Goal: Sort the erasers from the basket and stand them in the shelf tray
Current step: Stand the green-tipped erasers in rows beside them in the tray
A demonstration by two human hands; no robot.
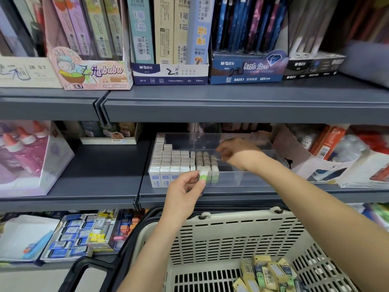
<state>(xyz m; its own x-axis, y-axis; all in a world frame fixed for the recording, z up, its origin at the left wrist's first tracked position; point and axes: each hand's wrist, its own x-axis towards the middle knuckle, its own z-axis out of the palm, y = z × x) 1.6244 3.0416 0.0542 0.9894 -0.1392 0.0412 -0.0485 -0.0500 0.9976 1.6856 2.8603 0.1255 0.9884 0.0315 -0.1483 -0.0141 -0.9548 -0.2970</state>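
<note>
I pinch a green-sleeved eraser upright in my left hand, just before the clear shelf tray. Standing erasers fill the tray's left in rows. Wrapped erasers lie jumbled in the cream basket.

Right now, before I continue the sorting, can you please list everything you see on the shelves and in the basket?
tray: one, clear, middle shelf.
white erasers: many, white with blue labels, standing in rows at the tray's left.
green erasers: several, pale with green fronts, standing right of the white ones.
held eraser: one, green and white, in front of the tray.
basket: one, cream, below the shelf.
loose erasers: a pile, mostly yellow, in the basket's right corner.
display boxes: several, mixed colours, top shelf.
left grip: pinches the held eraser.
right grip: inside the tray, blurred.
</note>
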